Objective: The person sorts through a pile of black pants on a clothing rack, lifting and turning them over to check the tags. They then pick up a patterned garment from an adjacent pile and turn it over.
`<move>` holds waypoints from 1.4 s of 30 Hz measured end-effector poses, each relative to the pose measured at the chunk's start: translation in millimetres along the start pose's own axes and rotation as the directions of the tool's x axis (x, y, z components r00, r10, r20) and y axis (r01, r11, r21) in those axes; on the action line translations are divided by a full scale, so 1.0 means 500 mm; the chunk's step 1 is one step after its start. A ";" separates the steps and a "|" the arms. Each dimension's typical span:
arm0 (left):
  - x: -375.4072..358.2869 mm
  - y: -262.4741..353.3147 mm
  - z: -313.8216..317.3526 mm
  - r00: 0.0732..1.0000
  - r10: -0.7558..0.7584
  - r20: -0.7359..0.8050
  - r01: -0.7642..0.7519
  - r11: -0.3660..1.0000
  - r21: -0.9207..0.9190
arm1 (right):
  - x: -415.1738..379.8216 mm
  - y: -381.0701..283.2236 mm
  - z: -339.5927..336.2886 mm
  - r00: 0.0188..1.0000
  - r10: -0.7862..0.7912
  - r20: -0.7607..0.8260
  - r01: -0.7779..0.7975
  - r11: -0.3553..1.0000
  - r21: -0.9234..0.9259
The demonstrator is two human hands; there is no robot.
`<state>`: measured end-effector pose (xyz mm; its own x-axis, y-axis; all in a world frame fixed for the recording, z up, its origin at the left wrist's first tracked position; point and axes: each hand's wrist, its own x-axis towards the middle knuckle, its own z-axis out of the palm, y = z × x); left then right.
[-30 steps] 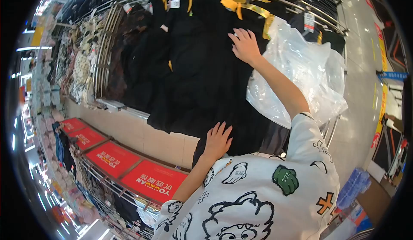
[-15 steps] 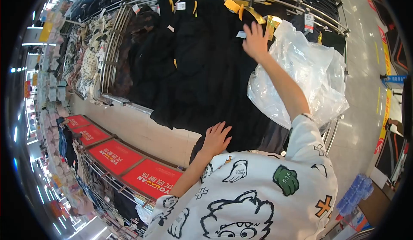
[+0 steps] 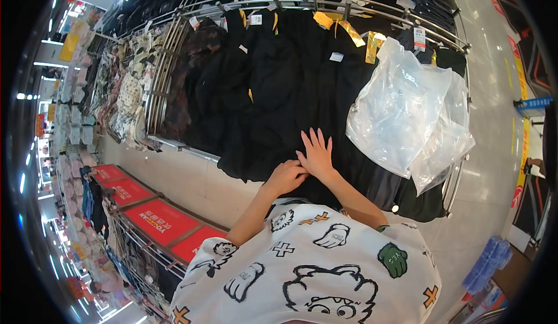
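Observation:
A long black garment (image 3: 264, 91) lies spread over the rail rack, its near end by my body. My right hand (image 3: 317, 154) rests palm down on the cloth, fingers stretched and spread. Close beside its wrist, my left hand (image 3: 286, 177) has its fingers bent over the near end of the garment; their tips are partly hidden. A yellow tag (image 3: 350, 33) and a small white label (image 3: 336, 57) show at the garment's far end. The clear plastic bag (image 3: 401, 115) lies crumpled to the right of my hands.
Metal rails (image 3: 273, 0) run along the far side, with more dark clothes beyond. Patterned clothes (image 3: 131, 91) hang at the left. Red sign panels (image 3: 157, 219) top a lower rack at the near left. A tiled aisle (image 3: 488, 91) runs along the right.
My right hand has come back from the tags at the far end to the near end, beside my left hand. My left hand's fingers have gone from spread to bent.

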<state>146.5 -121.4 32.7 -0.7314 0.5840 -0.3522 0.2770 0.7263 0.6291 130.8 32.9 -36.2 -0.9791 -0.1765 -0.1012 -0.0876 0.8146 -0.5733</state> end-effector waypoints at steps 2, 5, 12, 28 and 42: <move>0.005 -0.051 -0.012 0.998 -0.001 -0.064 -0.006 0.994 -0.110 | 0.007 0.009 0.026 0.997 0.051 0.060 -0.049 0.998 -0.038; 0.027 -0.142 -0.071 0.980 0.024 -0.200 -0.064 0.978 -0.197 | 0.017 0.011 0.047 0.994 0.078 0.074 -0.067 0.988 -0.142; 0.212 -0.325 -0.266 0.722 0.075 -0.688 -0.135 0.990 -0.033 | 0.047 -0.025 0.041 0.936 0.307 0.170 -0.304 0.952 -0.044; 0.268 -0.318 -0.366 0.907 -0.292 -0.303 -0.313 0.014 -0.950 | 0.028 -0.101 0.117 0.906 0.406 -0.120 -0.405 0.914 0.029; 0.013 -0.259 -0.216 0.865 0.466 0.184 0.008 0.354 -0.935 | 0.102 -0.249 0.030 0.680 0.721 0.130 -0.084 -0.099 0.992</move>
<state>38.8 -250.7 23.8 -0.3891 0.9106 -0.1393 -0.4905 -0.0768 0.8681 94.4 -85.8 17.7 -0.7056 0.3956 -0.5879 0.2732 -0.6137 -0.7408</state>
